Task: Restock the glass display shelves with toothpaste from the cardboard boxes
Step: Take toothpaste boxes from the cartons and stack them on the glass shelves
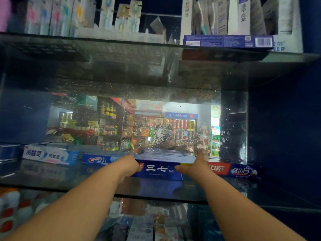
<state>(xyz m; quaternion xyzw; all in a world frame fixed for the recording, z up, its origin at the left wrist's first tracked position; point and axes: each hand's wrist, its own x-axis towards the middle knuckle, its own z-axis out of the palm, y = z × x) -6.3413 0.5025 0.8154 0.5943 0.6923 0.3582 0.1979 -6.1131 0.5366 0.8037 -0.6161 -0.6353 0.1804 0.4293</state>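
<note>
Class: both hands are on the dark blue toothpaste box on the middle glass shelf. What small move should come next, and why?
Probably ease the dark blue box slightly back, then let go. The left hand and right hand hold it between the Crest box and the red-and-blue box, and its front seems to sit nearer the glass shelf edge than the Crest box's.

Retail shop, toiletries section. I'm facing stacked glass shelves (156,192): the middle one is lined with toothpaste cartons (50,154) of several brands laid label-out, and the one above is packed with carded toothbrushes (121,18) standing upright. The mirrored back panel (231,129) reflects the store behind me, with stocked shelving (111,122) carrying rows of red cans (180,124), bottles (108,110) and bright packets (145,132); more packaged goods (142,228) sit on the shelf below.
</note>
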